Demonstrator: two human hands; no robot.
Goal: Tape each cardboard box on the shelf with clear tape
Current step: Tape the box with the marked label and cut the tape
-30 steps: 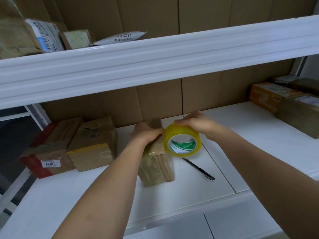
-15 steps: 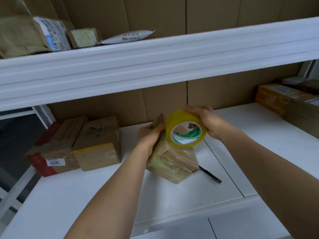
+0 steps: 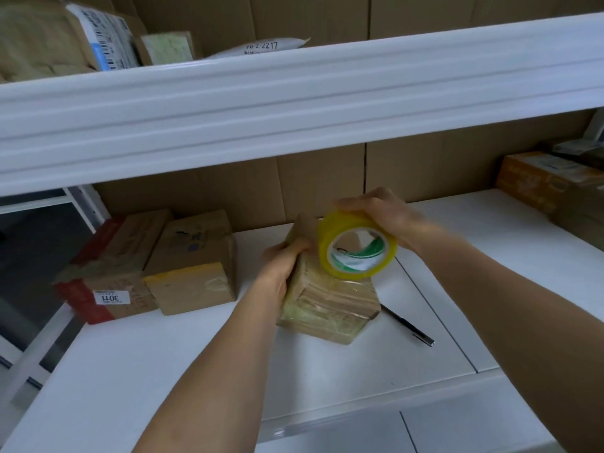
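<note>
Since a second ago the small cardboard box (image 3: pixel 327 299) has been tipped up from lying flat and turned, so one corner now rests on the white shelf (image 3: pixel 163 371) while its far end is raised. Left hand (image 3: pixel 281 259) grasps the box's left edge, fingers curled over the top. Right hand (image 3: pixel 382 214) grips the tape roll (image 3: pixel 358 248) from above, fingers wrapped over its yellowish rim; the roll has risen with the box and sits against its upper right face, its green-and-white core facing the camera.

At 3 o'clock of the box, just behind its lower corner, a dark pen (image 3: pixel 408 326) lies on the shelf, partly hidden by the box. At 9 o'clock, near but apart, stands a brown box with a yellow strip (image 3: pixel 192 266), touching a red-edged box with a white label (image 3: pixel 108 276) further left. At 2 o'clock, well apart, an orange box (image 3: pixel 536 178) sits by the shelf's right end. Overhead at 12 o'clock the upper shelf's white front edge (image 3: pixel 294 103) crosses the view, carrying parcels (image 3: pixel 101 37) and a white mailer bag (image 3: pixel 261 47). Brown cardboard panels (image 3: pixel 320 188) line the back.
</note>
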